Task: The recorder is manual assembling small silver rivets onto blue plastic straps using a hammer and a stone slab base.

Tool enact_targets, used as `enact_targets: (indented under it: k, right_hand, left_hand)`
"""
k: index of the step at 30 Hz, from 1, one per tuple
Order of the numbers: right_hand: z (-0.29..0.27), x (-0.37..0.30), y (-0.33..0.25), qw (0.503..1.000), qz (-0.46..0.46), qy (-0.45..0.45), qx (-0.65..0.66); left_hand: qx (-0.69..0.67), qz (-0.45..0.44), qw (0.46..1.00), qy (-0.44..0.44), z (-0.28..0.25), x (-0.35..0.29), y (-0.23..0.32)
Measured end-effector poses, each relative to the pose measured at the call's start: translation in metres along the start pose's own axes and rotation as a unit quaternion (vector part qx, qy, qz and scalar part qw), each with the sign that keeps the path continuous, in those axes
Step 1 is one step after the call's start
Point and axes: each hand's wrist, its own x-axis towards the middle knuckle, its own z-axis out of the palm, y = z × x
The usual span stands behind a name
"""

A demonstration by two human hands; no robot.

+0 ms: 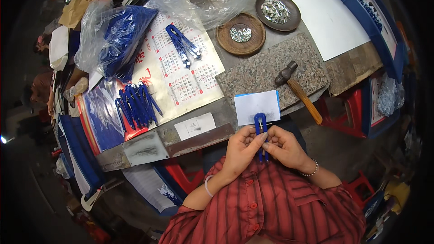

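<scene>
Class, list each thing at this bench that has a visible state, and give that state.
Slim blue U-shaped plastic piece, gripped in both hands
Bare left hand, pinching that piece
Bare right hand, also pinching it
Wooden-handled metal hammer, lying down, unheld
Round brown wooden dish, holding small silvery pieces
Round dark-brown dish, holding silvery strips
Clear plastic bag at left, bulging with blue parts
Pile of slender blue pieces, unheld

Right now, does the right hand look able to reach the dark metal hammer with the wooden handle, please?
Probably yes: nothing visible stands between the right hand and the hammer, though that hand would likely have to release the slim blue U-shaped piece first.
</scene>
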Motion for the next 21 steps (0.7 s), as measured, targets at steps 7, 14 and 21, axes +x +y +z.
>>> enact_targets:
  k: [7,14,21]
  right_hand:
    - [-0.0016,0.0015,-0.0027,1.000,0.003,-0.003,-0.019]
    - [-0.0049,0.0012,-0.0024,1.000,0.017,-0.011,-0.025]
    - [-0.0078,0.0010,-0.0027,0.998,0.032,-0.022,-0.041]
  left_hand:
    - [0.015,-0.010,1.000,0.009,-0.0013,0.0017,-0.0021]
    - [0.012,-0.021,1.000,-0.007,-0.0033,0.0032,-0.0050]
    - [0.005,-0.029,1.000,0.012,0.0030,0.0023,0.0010]
